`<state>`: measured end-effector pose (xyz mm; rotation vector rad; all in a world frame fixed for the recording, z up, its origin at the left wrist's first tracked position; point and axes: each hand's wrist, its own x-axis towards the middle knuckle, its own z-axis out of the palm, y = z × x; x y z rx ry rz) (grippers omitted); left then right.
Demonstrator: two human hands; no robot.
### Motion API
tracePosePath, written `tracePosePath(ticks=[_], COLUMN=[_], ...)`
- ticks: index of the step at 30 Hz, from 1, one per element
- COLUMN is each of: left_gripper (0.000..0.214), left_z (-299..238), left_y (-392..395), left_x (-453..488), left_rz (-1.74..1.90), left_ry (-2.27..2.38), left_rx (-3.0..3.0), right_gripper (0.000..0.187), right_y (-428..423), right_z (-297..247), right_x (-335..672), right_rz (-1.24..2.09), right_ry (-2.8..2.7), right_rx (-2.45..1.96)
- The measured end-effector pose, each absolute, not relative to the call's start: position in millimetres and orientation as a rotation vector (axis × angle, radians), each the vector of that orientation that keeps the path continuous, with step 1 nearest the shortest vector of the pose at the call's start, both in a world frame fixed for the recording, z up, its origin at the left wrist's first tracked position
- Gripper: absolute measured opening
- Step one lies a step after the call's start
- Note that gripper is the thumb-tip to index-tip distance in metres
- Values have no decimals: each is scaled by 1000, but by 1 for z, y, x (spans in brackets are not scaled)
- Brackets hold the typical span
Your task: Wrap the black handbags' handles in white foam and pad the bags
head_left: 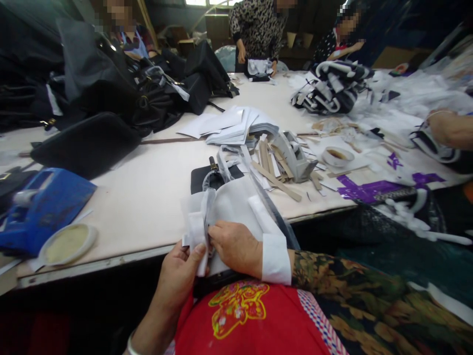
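nearest me, below my wrists, is my red apron (254, 315) with its yellow print. above it my left hand (181, 266) pinches a white strip (196, 227) between thumb and fingers, firmly as far as i can judge. my right hand (234, 246) curls in beside it, fingers against the edge of the grey sheet (234, 202); their tips are hidden, so i can't tell whether they are clasped on anything.

the piece i'm working on, which looks like a small black bag (199, 180), lies at the table's front edge, right in front of me, its near end between my hands. i judge it partly covered: the grey sheet spreads over the near part, a second white strip (263, 214) lies along the right side, and the strap (221, 160) is sheathed in clear plastic. what seems left is the far dark panel, which shows bare, and the strip in my pinch, which stands up rather than lying flat.

just beyond are card strips (269, 165) and a grey tape dispenser (293, 153), then stacked white paper (236, 125). farther off, a co-worker in a patterned top (254, 29) handles a wrapped item (259, 69).
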<state>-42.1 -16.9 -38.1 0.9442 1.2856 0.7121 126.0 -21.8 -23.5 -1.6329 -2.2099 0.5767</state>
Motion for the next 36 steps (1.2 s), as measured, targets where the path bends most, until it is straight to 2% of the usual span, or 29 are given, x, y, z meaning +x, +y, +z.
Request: tracePosePath(ticks=[7,9,16,20,25,30,36], left_gripper=[47,45,33,29,17,21,34], left_z=[-44,-45,-42,-38,-38,-38,-38], left_y=[-18,-18,-17,-19,-22,-29,-32], left_x=[-43,-42,-46,-48,-48,-54,-71], left_rz=[761,769,849,868,943,949,861], left_ry=[1185,1131,1103,1102,1170,1233,968], left_rx=[957,961,1050,1176,1439,1484,1225], right_gripper=[18,15,18,29,41,38,37], right_y=[-4,-2,-5,-8,-10,-13,-13], right_z=[-17,-14,-18,-16,-17,-23,-30], right_x=[134,135,132,125,102,95,102], right_rz=[1527,1663,1736,1866,1691,1663,1700], right_ry=[-1476,-1432,-1361,-1206,-926,-790,-789], right_rx=[-1657,-1642,-1456,-1350,-1533,-1539,-1500])
